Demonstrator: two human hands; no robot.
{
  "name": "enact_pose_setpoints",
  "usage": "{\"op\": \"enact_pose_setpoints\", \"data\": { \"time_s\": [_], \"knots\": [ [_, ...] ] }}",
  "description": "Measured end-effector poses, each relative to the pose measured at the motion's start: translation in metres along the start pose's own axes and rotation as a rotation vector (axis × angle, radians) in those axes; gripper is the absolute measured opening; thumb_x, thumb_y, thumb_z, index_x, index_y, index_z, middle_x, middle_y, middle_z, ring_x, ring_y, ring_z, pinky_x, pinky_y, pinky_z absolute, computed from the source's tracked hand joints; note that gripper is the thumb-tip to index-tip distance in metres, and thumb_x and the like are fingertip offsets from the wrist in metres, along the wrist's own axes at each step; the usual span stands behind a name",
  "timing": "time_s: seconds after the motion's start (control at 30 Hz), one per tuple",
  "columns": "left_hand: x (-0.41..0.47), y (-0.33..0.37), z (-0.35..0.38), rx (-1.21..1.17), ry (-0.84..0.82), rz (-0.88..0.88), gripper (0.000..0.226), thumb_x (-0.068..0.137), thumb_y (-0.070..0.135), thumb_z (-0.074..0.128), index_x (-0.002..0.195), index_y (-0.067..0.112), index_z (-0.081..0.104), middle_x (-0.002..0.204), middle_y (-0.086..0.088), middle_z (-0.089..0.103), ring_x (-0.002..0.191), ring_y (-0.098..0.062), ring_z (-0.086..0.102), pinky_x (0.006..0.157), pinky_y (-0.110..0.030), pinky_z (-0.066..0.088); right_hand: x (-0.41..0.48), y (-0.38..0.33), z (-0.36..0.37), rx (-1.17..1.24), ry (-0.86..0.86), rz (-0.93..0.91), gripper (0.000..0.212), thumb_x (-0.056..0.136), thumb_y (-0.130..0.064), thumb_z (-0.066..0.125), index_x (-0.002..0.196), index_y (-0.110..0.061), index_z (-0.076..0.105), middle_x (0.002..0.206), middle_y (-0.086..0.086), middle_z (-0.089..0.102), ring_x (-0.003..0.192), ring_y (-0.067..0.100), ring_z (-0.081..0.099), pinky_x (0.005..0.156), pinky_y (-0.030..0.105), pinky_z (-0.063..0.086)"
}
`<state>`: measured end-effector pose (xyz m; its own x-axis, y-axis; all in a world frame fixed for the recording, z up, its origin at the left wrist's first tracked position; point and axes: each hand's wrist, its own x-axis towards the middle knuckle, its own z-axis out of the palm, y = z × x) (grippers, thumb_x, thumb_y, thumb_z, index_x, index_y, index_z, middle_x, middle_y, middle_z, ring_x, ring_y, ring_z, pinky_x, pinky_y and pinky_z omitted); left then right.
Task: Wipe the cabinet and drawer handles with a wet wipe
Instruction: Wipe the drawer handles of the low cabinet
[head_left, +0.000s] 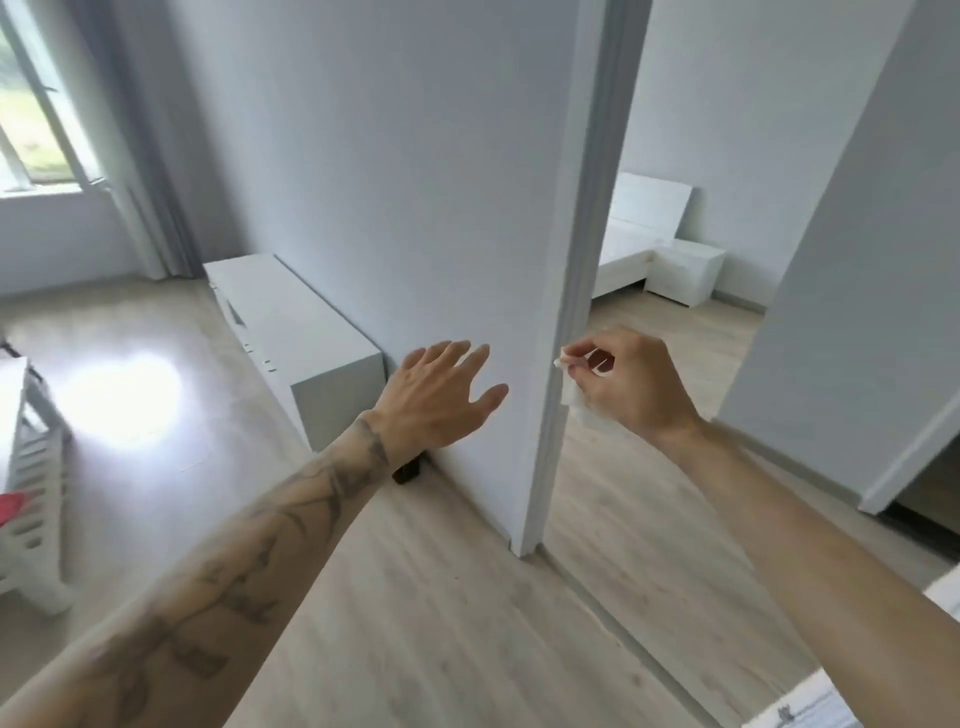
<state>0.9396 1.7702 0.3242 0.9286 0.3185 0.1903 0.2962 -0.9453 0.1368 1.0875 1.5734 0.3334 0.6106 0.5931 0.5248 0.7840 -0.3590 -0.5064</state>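
Wet wipe: the wet wipe (574, 400) is hanging from the right hand (628, 384), just beside the corner where the wall (415, 182) is meeting the door frame (587, 234)
Right hand: its fingers (597, 344) are pinching the top edge of the wipe against the thumb, and the rest of the sheet is drooping below the palm
Left hand: the left hand (441, 395) is reaching out released, fingers spread and grasping nothing, close in front of the wall; whether it is touching the wall I cannot tell
Nearest target: the low white cabinet (291, 322) is standing along the wall, forward and to the left of both hands and lower than them
Handles: the small dark handle slots (247, 345) are showing on the cabinet's front, the face that is looking away from the wall; its long axis is running along the wall, away from the person
Which hand is nearer: the empty left hand is nearer the cabinet; the hand with the wipe is lying on the far side, so, as I am judging it, the wipe is needing to travel left and down across the wall corner
Other candidate: a nightstand (685, 273) is sitting through the doorway, well apart from the wipe; its handles are too small to make out
Progress: nothing is being wiped here
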Motion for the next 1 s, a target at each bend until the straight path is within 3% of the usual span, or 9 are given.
{"op": "enact_pose_setpoints", "data": {
  "time_s": [0.27,0.53,0.67,1.0],
  "knots": [
    [0.011,-0.259,-0.026,0.074,-0.010,-0.327,0.071,0.107,0.066,0.035,0.168,0.029,0.026,0.174,0.004,0.026,0.162,-0.019,0.019,0.131,-0.039,0.015,0.164,-0.101,0.227,0.238,-0.153,-0.160,0.005,0.094,-0.018,0.080,0.098,-0.018,0.081,0.096,-0.007,0.073,0.080,0.008,0.070,0.079,0.025,0.057],
    [0.028,-0.476,-0.053,0.119,0.024,-0.550,0.073,0.106,0.069,0.032,0.168,0.030,0.025,0.175,0.004,0.025,0.162,-0.018,0.019,0.130,-0.039,0.015,0.301,-0.224,0.408,0.388,-0.310,-0.287,0.008,0.094,-0.021,0.081,0.101,-0.020,0.082,0.100,-0.012,0.074,0.081,0.002,0.068,0.079,0.019,0.054],
    [0.048,-0.590,-0.056,0.123,0.038,-0.584,0.074,0.106,0.069,0.032,0.168,0.030,0.025,0.175,0.004,0.024,0.162,-0.018,0.018,0.131,-0.040,0.015,0.359,-0.275,0.501,0.404,-0.308,-0.314,0.009,0.093,-0.017,0.082,0.102,-0.015,0.082,0.101,-0.005,0.076,0.080,0.006,0.070,0.080,0.027,0.058],
    [0.131,-0.871,-0.076,0.111,0.014,-0.542,0.073,0.107,0.068,0.031,0.169,0.029,0.024,0.175,0.002,0.024,0.163,-0.018,0.017,0.132,-0.040,0.014,0.516,-0.381,0.701,0.360,-0.303,-0.257,0.009,0.093,-0.012,0.080,0.102,-0.012,0.082,0.102,-0.001,0.076,0.081,0.013,0.070,0.083,0.033,0.059]
  ]
}}
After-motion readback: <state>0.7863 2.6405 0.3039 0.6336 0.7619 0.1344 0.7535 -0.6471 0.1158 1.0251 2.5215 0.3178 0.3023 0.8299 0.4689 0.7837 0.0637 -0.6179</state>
